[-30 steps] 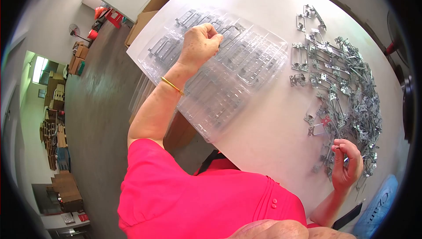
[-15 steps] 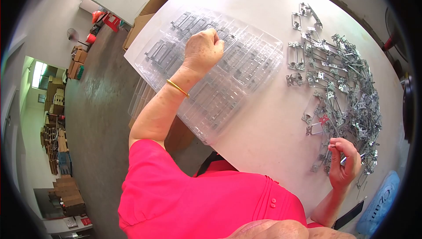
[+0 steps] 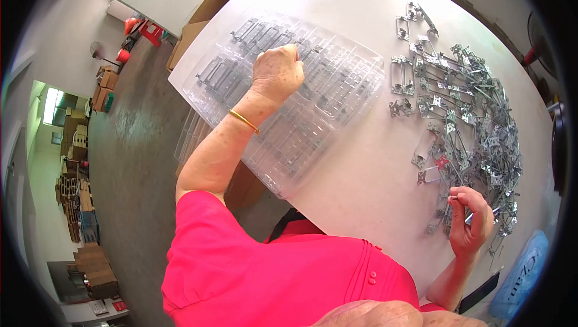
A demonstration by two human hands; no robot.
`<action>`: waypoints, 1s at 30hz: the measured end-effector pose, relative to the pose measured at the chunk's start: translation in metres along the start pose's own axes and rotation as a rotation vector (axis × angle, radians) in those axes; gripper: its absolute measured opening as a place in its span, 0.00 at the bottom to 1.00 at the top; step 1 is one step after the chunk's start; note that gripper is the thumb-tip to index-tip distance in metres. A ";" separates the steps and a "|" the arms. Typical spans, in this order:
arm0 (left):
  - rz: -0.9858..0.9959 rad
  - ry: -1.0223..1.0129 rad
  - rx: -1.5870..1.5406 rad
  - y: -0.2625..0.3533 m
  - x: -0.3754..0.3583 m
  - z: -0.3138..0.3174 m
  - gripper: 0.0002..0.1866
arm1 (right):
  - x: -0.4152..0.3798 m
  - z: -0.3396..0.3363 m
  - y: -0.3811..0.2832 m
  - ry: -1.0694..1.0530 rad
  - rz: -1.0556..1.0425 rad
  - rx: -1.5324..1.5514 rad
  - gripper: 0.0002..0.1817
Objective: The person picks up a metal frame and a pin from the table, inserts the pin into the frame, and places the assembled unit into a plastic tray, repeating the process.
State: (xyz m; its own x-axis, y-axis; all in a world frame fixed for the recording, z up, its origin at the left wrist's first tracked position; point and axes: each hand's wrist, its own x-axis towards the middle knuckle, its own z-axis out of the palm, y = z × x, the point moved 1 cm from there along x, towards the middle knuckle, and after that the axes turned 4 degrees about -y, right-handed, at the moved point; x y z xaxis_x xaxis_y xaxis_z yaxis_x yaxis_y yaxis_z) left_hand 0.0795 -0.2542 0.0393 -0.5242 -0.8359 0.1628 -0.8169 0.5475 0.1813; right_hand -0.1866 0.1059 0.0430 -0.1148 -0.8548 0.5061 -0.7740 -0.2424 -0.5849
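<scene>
Your left hand (image 3: 278, 73) shifted over clear plastic tray (image 3: 278, 176) below; curled, hold can't be told; right hand (image 3: 471, 222) pinches small part (image 3: 454, 198), metal brackets (image 3: 495, 140) beyond; likely seating; next calls for release

Gotta be a workshop or small factory, honestly: there's a big heap of metal parts (image 3: 498, 140) on a white table (image 3: 367, 188), a clear tray (image 3: 278, 176) with loads more in it, plus cardboard boxes (image 3: 106, 80) by the wall (image 3: 69, 20), a fan (image 3: 97, 50) and bare grey floor (image 3: 141, 140).
</scene>
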 end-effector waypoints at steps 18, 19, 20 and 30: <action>0.281 0.128 -0.030 0.064 -0.044 -0.039 0.07 | -0.002 -0.014 -0.013 0.143 -0.021 0.055 0.08; 0.337 0.136 -0.090 0.078 -0.055 -0.043 0.06 | -0.003 -0.014 -0.014 0.166 -0.004 0.074 0.08; 0.392 0.142 -0.150 0.091 -0.067 -0.042 0.05 | -0.003 -0.015 -0.014 0.174 -0.017 0.064 0.07; 0.468 0.017 -0.305 0.192 -0.116 0.024 0.17 | -0.005 -0.029 -0.029 0.223 -0.085 0.008 0.09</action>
State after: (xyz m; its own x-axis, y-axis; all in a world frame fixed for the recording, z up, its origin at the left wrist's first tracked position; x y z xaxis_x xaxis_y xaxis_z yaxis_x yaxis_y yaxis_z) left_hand -0.0225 -0.0533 0.0322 -0.8083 -0.5016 0.3084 -0.3900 0.8485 0.3577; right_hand -0.1818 0.1307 0.0760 -0.1846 -0.7086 0.6811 -0.7820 -0.3138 -0.5385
